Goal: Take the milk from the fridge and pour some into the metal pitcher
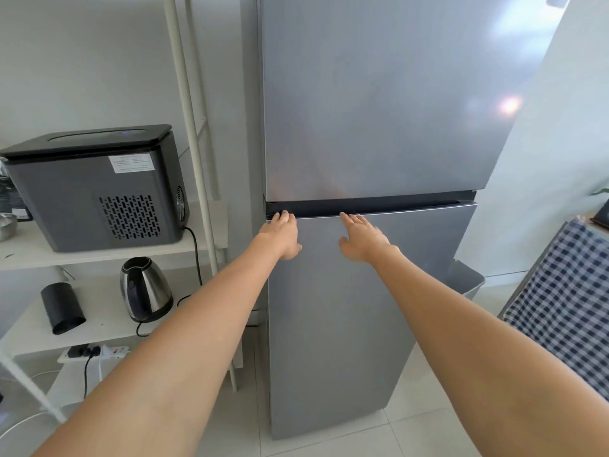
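The tall grey fridge [379, 110] stands straight ahead with both doors closed. A dark recessed slot separates the upper door from the lower door [346, 324]. My left hand [280, 234] reaches to the left end of that slot, its fingertips on the lower door's top lip. A little to the right, my right hand [361, 240] lies against the lower door with straight fingers that touch the same lip. Neither the milk nor the metal pitcher is in view.
A white shelf rack [191, 127] stands left of the fridge with a black ice maker [95, 186], a steel kettle [145, 288], a black cylinder [62, 306] and a power strip [95, 352]. A checked cloth [566, 308] and a grey bin [464, 278] are on the right.
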Motion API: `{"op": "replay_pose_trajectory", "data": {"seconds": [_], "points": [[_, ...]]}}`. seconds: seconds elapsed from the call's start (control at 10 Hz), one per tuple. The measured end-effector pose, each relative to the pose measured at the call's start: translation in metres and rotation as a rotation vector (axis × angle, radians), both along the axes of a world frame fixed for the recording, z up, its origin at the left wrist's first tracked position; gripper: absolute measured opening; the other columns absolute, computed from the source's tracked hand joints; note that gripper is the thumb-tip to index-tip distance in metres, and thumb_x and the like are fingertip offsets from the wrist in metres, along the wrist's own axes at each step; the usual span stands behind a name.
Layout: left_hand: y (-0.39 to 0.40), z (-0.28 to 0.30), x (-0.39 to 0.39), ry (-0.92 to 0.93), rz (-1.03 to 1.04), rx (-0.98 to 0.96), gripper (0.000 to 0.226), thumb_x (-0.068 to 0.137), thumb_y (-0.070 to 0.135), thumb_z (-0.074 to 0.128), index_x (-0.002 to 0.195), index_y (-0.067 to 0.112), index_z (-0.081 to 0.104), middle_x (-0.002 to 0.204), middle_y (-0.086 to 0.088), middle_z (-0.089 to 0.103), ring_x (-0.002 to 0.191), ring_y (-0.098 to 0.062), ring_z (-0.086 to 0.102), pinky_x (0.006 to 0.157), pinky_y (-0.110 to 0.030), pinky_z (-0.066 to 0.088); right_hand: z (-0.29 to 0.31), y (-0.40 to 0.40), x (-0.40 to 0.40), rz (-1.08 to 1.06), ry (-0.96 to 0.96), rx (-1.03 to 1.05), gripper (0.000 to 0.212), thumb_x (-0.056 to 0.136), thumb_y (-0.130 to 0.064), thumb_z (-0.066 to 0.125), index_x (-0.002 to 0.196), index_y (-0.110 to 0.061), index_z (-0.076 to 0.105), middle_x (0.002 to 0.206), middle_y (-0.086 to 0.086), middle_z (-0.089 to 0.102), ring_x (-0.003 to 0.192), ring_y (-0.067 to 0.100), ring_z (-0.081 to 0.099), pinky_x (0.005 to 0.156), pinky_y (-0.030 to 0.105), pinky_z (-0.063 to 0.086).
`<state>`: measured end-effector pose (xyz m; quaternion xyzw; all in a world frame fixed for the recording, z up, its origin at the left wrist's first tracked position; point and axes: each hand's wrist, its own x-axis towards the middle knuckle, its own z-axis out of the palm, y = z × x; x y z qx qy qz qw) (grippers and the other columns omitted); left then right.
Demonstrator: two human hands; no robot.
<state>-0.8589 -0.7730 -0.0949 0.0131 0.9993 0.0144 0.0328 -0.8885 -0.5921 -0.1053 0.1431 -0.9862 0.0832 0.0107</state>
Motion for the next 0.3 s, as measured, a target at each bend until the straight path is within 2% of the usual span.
{"op": "replay_pose_trajectory", "data": {"seconds": [0.1, 0.3], "points": [[0.012, 0.002, 0.000, -0.032, 0.034, -0.047, 0.079, 0.098, 0.037, 0.044, 0.152, 0.000, -0.001, 0.161, -0.015, -0.005, 0.150, -0.026, -0.001, 0.120, -0.042, 0.016, -0.006, 0.035, 0.014, -0.085, 0.010, 0.050, 0.061, 0.099, -0.037, 0.031, 0.151, -0.011, 0.012, 0.159, 0.006, 0.018, 0.148, 0.020, 0.006, 0.116, 0.042, 0.014], [0.073, 0.000, 0.016, -0.095, 0.008, -0.051, 0.077, 0.099, 0.038, 0.043, 0.152, 0.001, 0.001, 0.161, -0.013, -0.007, 0.150, -0.026, -0.004, 0.119, -0.045, 0.014, -0.022, 0.136, 0.057, -0.298, -0.016, 0.057, 0.062, 0.099, -0.045, 0.025, 0.150, -0.010, 0.019, 0.156, 0.005, 0.024, 0.147, 0.021, 0.009, 0.116, 0.046, 0.016]]}}
